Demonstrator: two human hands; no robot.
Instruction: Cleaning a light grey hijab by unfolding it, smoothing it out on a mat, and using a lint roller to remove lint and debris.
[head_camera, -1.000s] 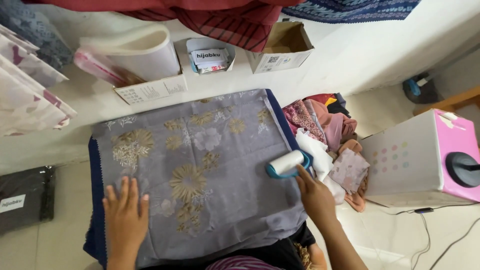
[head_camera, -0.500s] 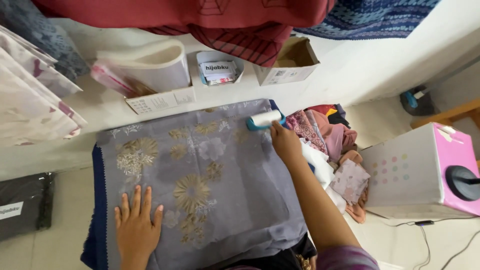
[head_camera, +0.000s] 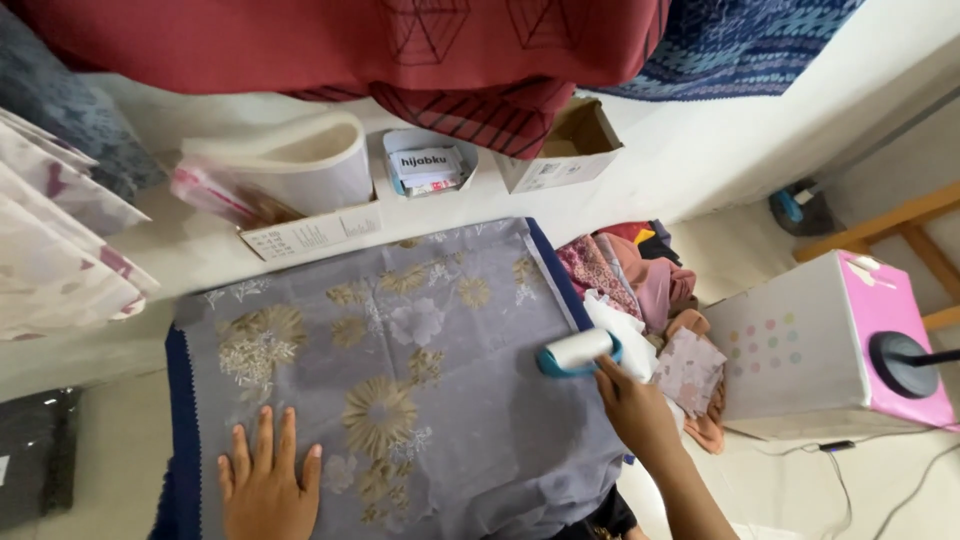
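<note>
- On the far left I see pale folded cloths (head_camera: 60, 250), well clear of my work.
- My left hand (head_camera: 268, 480) lies flat, fingers spread, pressing the grey floral fabric (head_camera: 400, 360) near its front edge.
- Behind the fabric stand a foam roll (head_camera: 290, 160) and small boxes (head_camera: 560, 150).
- My right hand (head_camera: 632, 405) grips the lint roller (head_camera: 578, 352) at the fabric's right edge.
- A heap of scarves (head_camera: 640, 280) crowds that edge; a white-and-pink box (head_camera: 830, 350) stands beyond.

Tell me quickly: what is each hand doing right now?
Left hand: open, flat on the grey floral cloth.
Right hand: closed, holding the lint roller.
</note>
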